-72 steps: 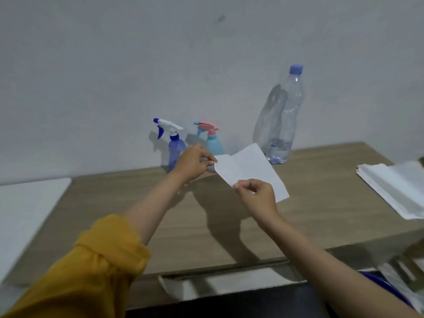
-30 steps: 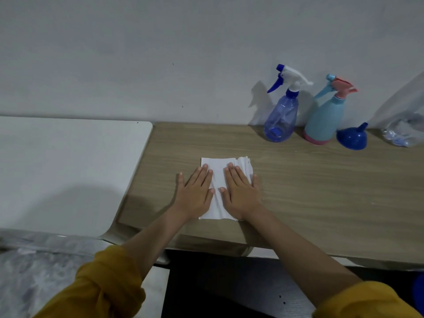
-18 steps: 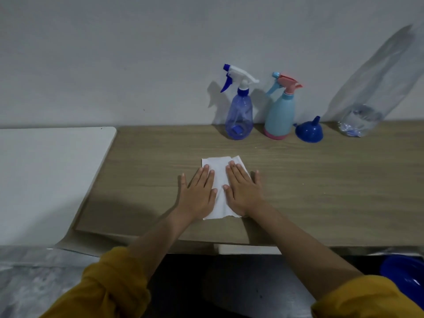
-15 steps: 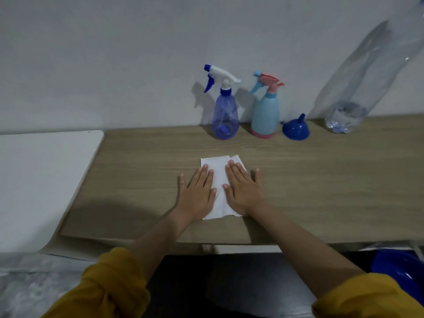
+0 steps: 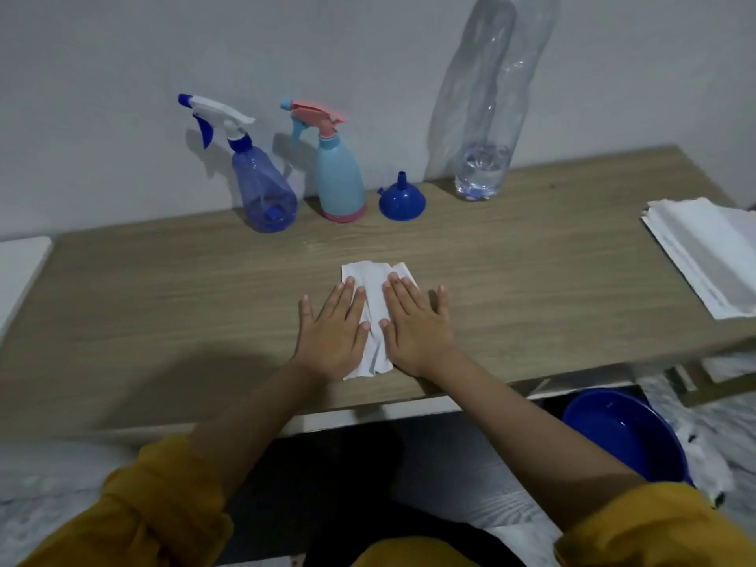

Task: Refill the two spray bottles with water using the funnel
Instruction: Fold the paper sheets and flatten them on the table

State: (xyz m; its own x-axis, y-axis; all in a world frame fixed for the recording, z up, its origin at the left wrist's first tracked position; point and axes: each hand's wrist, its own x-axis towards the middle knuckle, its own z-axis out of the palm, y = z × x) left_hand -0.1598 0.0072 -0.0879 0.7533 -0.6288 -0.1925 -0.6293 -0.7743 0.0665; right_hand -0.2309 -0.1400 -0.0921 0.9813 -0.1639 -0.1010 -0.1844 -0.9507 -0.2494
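Pressing flat on a white paper towel (image 5: pixel 374 317), the left hand (image 5: pixel 333 335) and right hand (image 5: pixel 417 327) lie palm down side by side near the front edge of the bench (image 5: pixel 163 304). The fingers (image 5: pixel 347 294) of both are spread and straight, gripping nothing; they seem to be smoothing the sheet into a pad, likely to catch drips under the filling. The lower corners of the towel are hidden beneath the palms, and it shows creases between the hands.

At 4 o'clock, below the bench, a blue basin (image 5: pixel 626 435) sits partly cut off by the bench edge; whether it holds water is hard to tell. At 2 o'clock a stack of white paper (image 5: pixel 707 255) runs off the right edge of the view.

Well apart from the hands, along the wall from 11 to 1 o'clock, stand the task's things. The translucent blue spray bottle (image 5: pixel 262 186) and the light blue spray bottle (image 5: pixel 339 178) stand upright just beside each other, trigger heads still on, so no refilling has begun. The blue funnel (image 5: pixel 401 198) rests mouth down, spout up, just right of them, a stable way to park it. Farthest right stands a clear plastic water bottle (image 5: pixel 487 116), holding only a little water at its base; its top is cut off by the frame.
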